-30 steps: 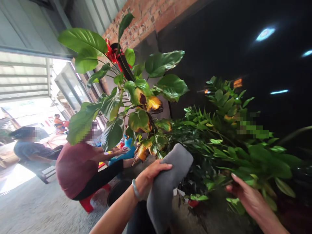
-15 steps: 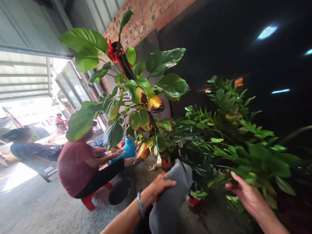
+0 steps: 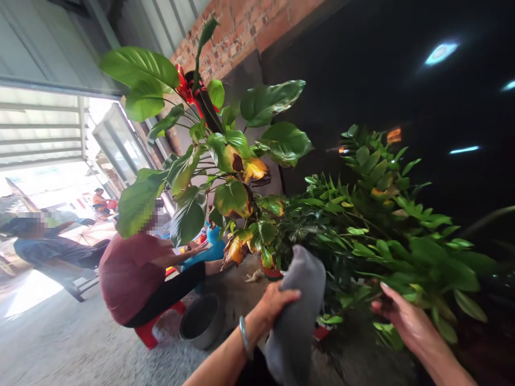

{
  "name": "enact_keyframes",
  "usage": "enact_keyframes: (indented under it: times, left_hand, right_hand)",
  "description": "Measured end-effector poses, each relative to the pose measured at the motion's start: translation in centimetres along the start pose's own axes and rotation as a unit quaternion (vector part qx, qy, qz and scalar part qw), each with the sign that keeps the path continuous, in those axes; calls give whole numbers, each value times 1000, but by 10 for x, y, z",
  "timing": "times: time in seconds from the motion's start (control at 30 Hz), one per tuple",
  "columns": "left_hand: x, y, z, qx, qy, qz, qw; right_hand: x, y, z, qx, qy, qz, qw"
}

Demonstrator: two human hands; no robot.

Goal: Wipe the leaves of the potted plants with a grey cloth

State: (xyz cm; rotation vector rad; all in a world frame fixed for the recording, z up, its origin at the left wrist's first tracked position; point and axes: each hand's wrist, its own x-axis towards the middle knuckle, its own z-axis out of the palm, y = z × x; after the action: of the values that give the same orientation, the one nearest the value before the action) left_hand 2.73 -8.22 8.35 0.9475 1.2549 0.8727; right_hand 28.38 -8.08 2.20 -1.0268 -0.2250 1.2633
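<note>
My left hand (image 3: 276,303) grips a limp grey cloth (image 3: 298,311), thumb lying across it; the cloth's top end stands up against the leaves and its lower part hangs down. A bangle circles that wrist. On the right, my right hand (image 3: 398,313) is among the foliage of a bushy green potted plant (image 3: 362,236), its thumb and curled fingers around what looks like a leafy stem; the exact contact is dark and partly hidden. In front of me rises a tall broad-leaved plant (image 3: 231,195) with several yellowed, browned leaves and a red ribbon (image 3: 185,84) near its top.
A person in a maroon shirt (image 3: 131,273) sits on a red stool (image 3: 147,333) at left, beside a dark bucket (image 3: 200,321) and a blue object (image 3: 209,249). Another person (image 3: 44,252) reclines farther left. A dark glossy surface (image 3: 362,64) stands behind the plants.
My left hand has moved slightly right and up with the grey cloth, whose top end is now higher. My right hand stays in place. The person in maroon has shifted a little.
</note>
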Motion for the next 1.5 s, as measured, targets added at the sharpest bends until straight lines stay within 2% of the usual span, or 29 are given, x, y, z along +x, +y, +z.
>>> enact_keyframes:
  times: [0.07, 0.1, 0.17, 0.23, 0.3, 0.37, 0.4, 0.47, 0.57, 0.63, 0.7, 0.77, 0.87, 0.93, 0.97, 1.03, 1.13, 1.2, 1.27, 1.33, 1.43, 1.5]
  left_hand:
    - [-15, -10, -1, 62, -70, -28, 995]
    - [-22, -6, -1, 82, -103, -24, 991]
    - [-29, 15, 0, 80, -136, 22, 987]
    - [-25, 45, 6, 28, -117, 97, 988]
    - [-9, 69, 17, -41, -61, 171, 983]
    - [10, 78, 30, -97, -10, 201, 975]
    - [18, 74, 36, -109, 4, 190, 976]
    - [28, 56, 44, -93, 0, 124, 988]
    - [21, 23, 42, 8, -74, -14, 997]
    - [8, 15, 36, 67, -129, -59, 988]
    - [-2, 26, 32, 75, -159, -43, 984]
    - [-4, 49, 33, 28, -153, 22, 988]
    - [10, 77, 43, -67, -98, 142, 983]
    - [25, 76, 48, -100, -55, 178, 977]
    - [31, 68, 49, -99, -41, 166, 980]
    - [38, 41, 45, -53, -38, 95, 993]
    - [29, 0, 27, 64, -88, -25, 994]
    - [16, -8, 15, 110, -127, -63, 984]
    - [6, 3, 10, 112, -144, -47, 982]
    - [5, 27, 12, 67, -133, 17, 989]
    - [16, 56, 24, -34, -84, 111, 990]
    - [24, 56, 31, -54, -46, 128, 989]
  right_hand:
    - [-1, -3, -2, -10, -5, 2, 1000]
    - [-2, -4, -3, -12, -6, 5, 1000]
    - [-1, -5, -4, -13, -5, 10, 1000]
    - [1, -4, -4, -5, -2, 7, 1000]
    - [3, -2, -3, 7, -6, 3, 1000]
    - [6, 2, -3, 20, -13, -1, 1000]
    - [7, 4, -3, 20, -14, -1, 1000]
    - [10, 7, -3, 7, -8, 4, 1000]
    - [10, 9, -5, -17, 3, 17, 1000]
    - [8, 7, -6, -38, 8, 31, 999]
    - [4, 3, -6, -56, 6, 37, 998]
    - [1, 0, -6, -47, 6, 25, 999]
    - [0, -1, -4, -20, 6, 2, 1000]
    - [2, 1, -4, -13, -1, -1, 1000]
    - [4, 3, -4, -17, -2, 2, 1000]
    - [6, 5, -6, -32, 4, 10, 999]
    - [7, 5, -10, -50, 0, 1, 999]
    - [7, 5, -13, -50, -7, -4, 999]
    - [9, 5, -15, -52, -9, 1, 999]
    - [11, 6, -16, -48, -12, 10, 999]
    - [15, 10, -14, -30, -16, 14, 999]
    - [15, 13, -11, -39, -6, 17, 999]
